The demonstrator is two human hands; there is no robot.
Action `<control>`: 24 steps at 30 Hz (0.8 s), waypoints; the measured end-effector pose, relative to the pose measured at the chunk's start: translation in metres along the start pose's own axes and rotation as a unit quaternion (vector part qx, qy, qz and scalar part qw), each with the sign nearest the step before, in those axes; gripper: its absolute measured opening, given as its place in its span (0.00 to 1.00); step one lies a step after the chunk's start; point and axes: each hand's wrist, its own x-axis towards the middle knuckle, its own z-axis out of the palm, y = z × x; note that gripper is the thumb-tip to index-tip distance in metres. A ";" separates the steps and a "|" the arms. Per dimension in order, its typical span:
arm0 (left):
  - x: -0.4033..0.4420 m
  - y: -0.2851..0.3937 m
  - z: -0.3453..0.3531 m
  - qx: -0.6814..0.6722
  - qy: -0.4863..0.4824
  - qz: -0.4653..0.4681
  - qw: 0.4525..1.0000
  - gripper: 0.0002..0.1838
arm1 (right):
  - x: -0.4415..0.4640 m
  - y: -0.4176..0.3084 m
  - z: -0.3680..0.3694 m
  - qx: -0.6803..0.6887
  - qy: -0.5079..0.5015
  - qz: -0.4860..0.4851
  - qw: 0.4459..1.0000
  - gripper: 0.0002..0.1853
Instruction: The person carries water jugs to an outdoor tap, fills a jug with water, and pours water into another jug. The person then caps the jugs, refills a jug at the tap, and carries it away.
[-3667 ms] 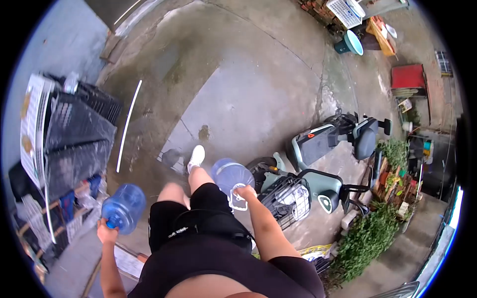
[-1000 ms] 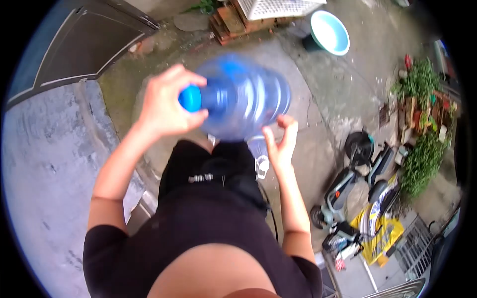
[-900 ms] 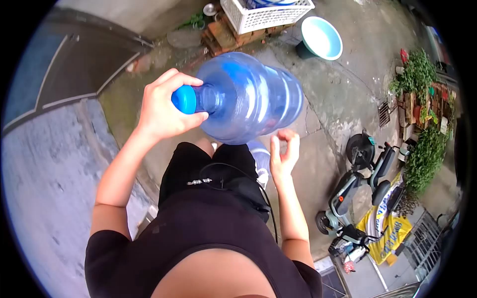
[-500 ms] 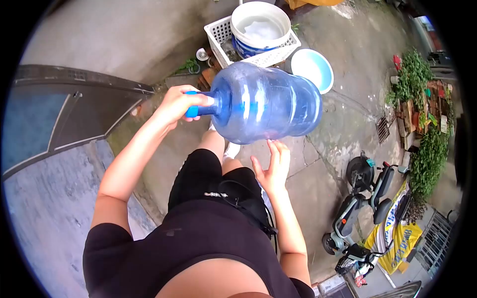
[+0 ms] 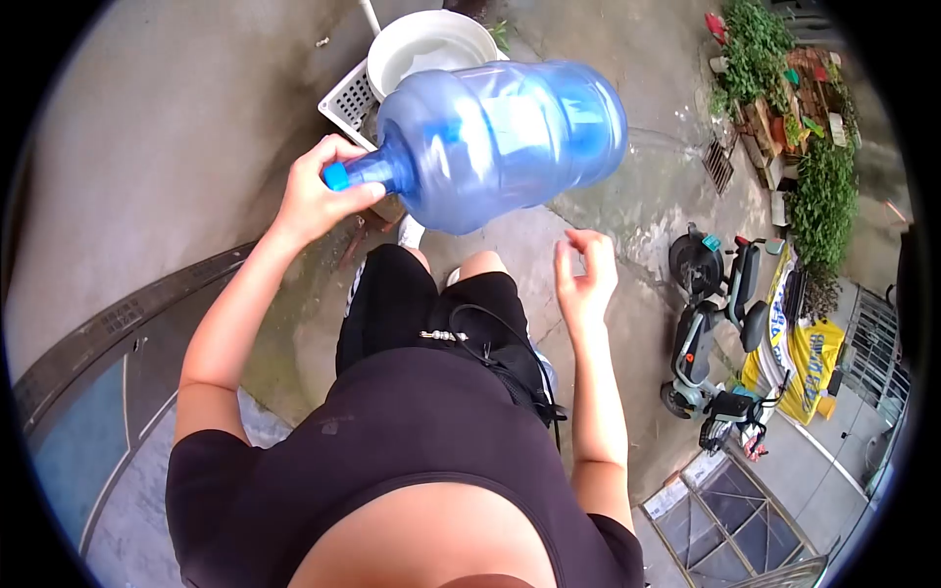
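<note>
In the head view, the left hand (image 5: 319, 191) grasps the neck of a blue water bottle (image 5: 500, 142), held in the air before the thighs. Its long axis lies nearly level across the view, capped neck pointing left, base right and slightly higher. The right hand (image 5: 588, 274), loosely curled and released, is near the base. Beyond, a white bucket (image 5: 431, 44) stands inside a crate's left corner (image 5: 345, 106).

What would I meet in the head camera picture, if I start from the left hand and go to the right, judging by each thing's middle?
Left hand, blue bottle, right hand, yellow sheet, metal grille.
</note>
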 end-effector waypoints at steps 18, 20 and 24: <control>0.155 0.042 -0.070 0.343 -0.190 0.498 0.774 0.19 | 0.200 -0.018 0.021 0.185 -0.362 0.073 0.911 0.08; 0.182 0.053 -0.086 0.377 -0.075 0.440 0.812 0.22 | 0.199 -0.018 0.030 0.225 -0.343 0.053 0.911 0.12; 0.263 0.051 -0.121 0.444 0.126 0.399 0.792 0.19 | 0.216 -0.012 0.049 0.282 -0.300 0.252 0.876 0.14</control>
